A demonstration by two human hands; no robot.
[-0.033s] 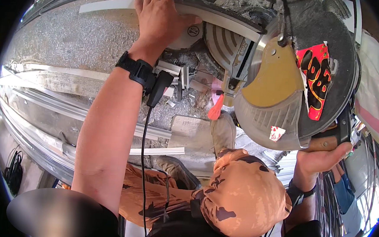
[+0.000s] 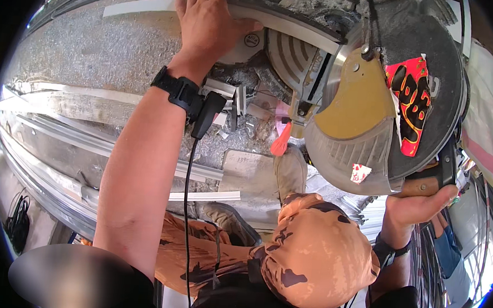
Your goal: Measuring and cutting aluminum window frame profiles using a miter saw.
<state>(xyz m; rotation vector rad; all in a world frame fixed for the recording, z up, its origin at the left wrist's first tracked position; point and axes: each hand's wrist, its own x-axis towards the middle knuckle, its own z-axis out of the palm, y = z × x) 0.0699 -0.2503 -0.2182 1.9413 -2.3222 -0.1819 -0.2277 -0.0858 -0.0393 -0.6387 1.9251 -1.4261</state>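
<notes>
A miter saw fills the upper right, its round dark guard (image 2: 439, 41) wearing a red and black sticker, with a yellow plate (image 2: 354, 98) over the blade. A long white profile strip (image 2: 304, 34) lies along the fence, and its right end reaches the blade. My left hand (image 2: 209, 24) holds the strip against the fence, fingers hooked over the top and thumb stretched right. My right hand (image 2: 415, 206) is at the saw's brown handle (image 2: 416, 187), closed round it; its fingers are largely hidden. Below the blade, the saw's round turntable (image 2: 292, 58) shows beside my left hand.
Short profile offcuts (image 2: 228, 91) lie among shavings below my left wrist. Long silver profiles (image 2: 72, 135) stretch across the left. A black cable (image 2: 187, 207) hangs from my left wrist. My bent knee (image 2: 319, 254) is close under the saw. Another person (image 2: 449, 251) is at the far right.
</notes>
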